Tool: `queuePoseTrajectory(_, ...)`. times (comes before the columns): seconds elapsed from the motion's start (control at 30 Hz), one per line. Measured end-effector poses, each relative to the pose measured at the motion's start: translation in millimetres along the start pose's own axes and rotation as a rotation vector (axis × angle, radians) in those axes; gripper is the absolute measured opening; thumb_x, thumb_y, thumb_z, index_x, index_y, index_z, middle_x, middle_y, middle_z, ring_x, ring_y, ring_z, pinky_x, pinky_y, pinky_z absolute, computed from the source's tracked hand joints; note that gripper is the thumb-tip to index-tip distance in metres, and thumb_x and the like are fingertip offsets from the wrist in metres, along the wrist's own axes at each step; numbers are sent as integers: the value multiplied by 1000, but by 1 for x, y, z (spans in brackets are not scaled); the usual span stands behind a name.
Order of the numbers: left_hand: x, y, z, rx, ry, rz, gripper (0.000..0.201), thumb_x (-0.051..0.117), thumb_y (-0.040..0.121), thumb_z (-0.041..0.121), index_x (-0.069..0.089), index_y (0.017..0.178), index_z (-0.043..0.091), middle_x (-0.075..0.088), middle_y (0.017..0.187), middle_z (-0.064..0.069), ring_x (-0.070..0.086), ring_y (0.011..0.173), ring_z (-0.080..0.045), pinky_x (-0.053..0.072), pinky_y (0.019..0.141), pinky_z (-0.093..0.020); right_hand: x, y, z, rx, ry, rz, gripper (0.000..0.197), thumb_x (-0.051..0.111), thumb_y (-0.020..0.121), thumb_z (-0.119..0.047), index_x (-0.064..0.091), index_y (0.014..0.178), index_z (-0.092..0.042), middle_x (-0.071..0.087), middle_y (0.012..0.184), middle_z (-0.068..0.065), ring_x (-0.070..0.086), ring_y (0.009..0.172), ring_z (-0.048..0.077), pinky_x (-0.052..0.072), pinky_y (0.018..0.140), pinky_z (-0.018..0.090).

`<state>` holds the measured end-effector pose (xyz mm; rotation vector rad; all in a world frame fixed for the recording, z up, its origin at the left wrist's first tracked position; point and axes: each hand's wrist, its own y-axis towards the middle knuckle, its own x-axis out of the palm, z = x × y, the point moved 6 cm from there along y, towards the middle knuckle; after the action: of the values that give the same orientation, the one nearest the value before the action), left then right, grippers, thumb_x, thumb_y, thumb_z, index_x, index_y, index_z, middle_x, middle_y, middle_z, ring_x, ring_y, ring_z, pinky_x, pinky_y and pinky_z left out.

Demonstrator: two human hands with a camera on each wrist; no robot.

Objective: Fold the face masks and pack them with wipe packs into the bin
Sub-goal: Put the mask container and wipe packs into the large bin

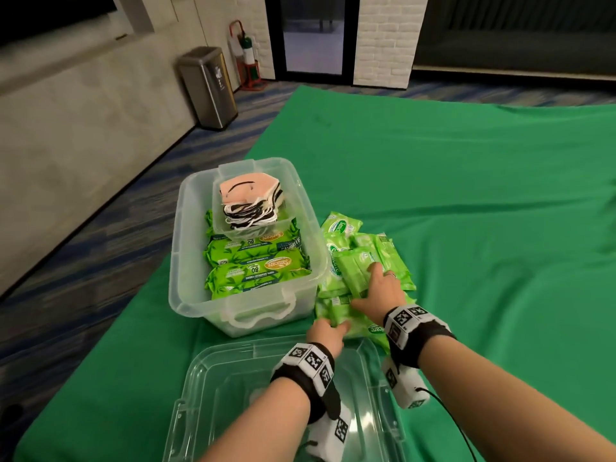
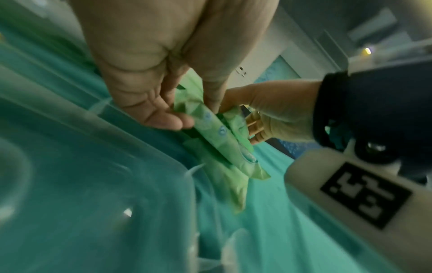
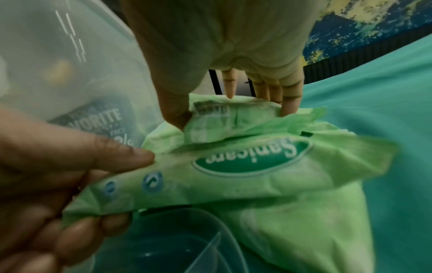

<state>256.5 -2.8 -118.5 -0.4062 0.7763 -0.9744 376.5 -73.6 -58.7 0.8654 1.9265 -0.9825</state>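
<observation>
Both hands are in the pile of small wipe packs [image 1: 363,271] on the green cloth [image 1: 466,181], just beside the bin [image 1: 186,261]. The left hand [image 1: 325,331] pinches one pack's edge between thumb and fingers. The right hand [image 1: 381,288] curls its fingers round a pack on top. The masks [image 1: 248,201] already sit folded in a tray in the bin, above big wipe packs [image 1: 256,261]. These small packs look soft, light and slippery, so I would grab them round the middle, not by the thin crinkly edge.
</observation>
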Motion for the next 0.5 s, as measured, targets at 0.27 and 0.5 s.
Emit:
queuePoseTrajectory(0.27,-9,-19,21,28,-449,0,19,63,80,14,49,91,6,57,105,-19,60,85,-27,55,69,-35,-18,-25,31,62,495,-102,63,57,82,-9,30,140,-14,54,88,8,52,66,19,44,55,25)
queuePoseTrajectory(0.5,-34,-47,35,336,-51,255,15,62,84,14,55,96,9,60,90,-4,53,76,-16,34,60,-19,-22,-43,31,-47,648,-113,87,50,83,3,3,148,-30,54,106,10,52,61,19,46,53,29)
